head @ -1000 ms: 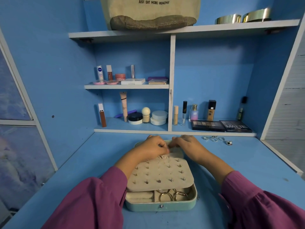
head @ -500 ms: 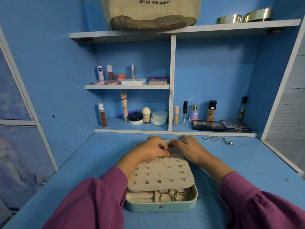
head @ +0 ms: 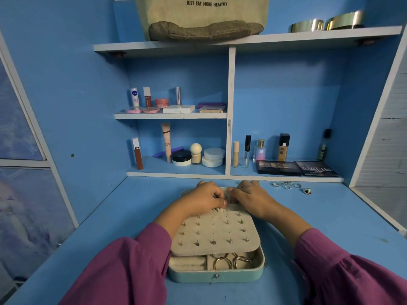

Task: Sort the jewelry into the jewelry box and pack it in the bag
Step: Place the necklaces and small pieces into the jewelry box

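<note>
A teal jewelry box (head: 217, 277) lies open on the blue desk in front of me. Its cream earring panel (head: 217, 234) carries several studs, and gold hoops (head: 229, 261) lie in the front compartment. My left hand (head: 203, 199) pinches the panel's far edge with thumb and curled fingers. My right hand (head: 251, 198) meets it there with its fingers curled down and their tips hidden. Several silver rings (head: 290, 186) lie loose on the desk to the right. The beige bag (head: 204, 16) sits on the top shelf.
Cosmetics fill the shelves behind: bottles and jars (head: 196, 156), two eyeshadow palettes (head: 297, 168), and compacts (head: 178, 108) higher up. Gold bangles (head: 326, 24) sit at the top right. A white rim (head: 374, 208) bounds the desk on the right.
Both hands have stayed at the far edge of the earring panel, with only small finger movements. The box and the rings have not moved.
</note>
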Demonstrator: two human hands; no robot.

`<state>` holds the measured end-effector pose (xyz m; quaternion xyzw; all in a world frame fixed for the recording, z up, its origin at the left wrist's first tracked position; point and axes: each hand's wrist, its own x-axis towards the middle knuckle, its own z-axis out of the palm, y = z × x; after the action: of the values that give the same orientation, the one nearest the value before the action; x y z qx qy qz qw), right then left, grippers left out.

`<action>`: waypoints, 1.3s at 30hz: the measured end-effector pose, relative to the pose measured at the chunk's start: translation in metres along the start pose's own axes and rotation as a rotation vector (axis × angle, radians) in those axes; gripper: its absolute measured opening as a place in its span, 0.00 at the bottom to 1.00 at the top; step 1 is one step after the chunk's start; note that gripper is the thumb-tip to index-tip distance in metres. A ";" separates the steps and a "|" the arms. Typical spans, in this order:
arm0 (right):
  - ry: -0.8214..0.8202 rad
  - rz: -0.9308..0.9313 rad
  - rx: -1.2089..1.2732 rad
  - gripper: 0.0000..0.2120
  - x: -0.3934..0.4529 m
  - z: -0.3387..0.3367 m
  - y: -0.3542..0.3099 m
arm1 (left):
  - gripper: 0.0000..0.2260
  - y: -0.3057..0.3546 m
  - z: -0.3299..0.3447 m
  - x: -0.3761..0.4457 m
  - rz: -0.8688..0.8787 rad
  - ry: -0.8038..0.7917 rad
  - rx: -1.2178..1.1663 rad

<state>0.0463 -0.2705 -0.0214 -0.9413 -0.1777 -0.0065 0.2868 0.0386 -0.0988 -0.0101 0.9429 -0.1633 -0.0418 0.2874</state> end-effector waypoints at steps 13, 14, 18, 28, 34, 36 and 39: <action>0.036 -0.007 0.046 0.21 0.002 0.002 0.003 | 0.14 -0.003 -0.005 0.001 -0.156 0.213 0.063; 0.031 0.001 0.046 0.21 0.001 0.001 0.001 | 0.14 -0.003 -0.006 0.000 -0.156 0.199 0.090; 0.045 0.009 0.061 0.22 -0.001 -0.001 -0.001 | 0.14 -0.003 -0.007 -0.005 -0.138 0.087 0.162; 0.021 -0.017 -0.068 0.16 0.003 0.002 0.001 | 0.10 -0.001 -0.010 -0.011 -0.090 0.026 0.044; -0.010 -0.062 -0.140 0.20 0.006 0.004 0.001 | 0.15 -0.003 -0.007 -0.010 -0.085 -0.010 0.042; -0.001 -0.063 -0.144 0.17 0.004 0.002 0.000 | 0.18 -0.002 -0.007 -0.010 -0.109 -0.009 0.027; -0.012 -0.067 -0.173 0.12 0.000 0.001 0.000 | 0.21 -0.004 -0.007 -0.010 -0.126 0.000 -0.015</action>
<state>0.0467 -0.2700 -0.0222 -0.9562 -0.2096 -0.0261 0.2029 0.0309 -0.0889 -0.0066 0.9490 -0.1034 -0.0612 0.2915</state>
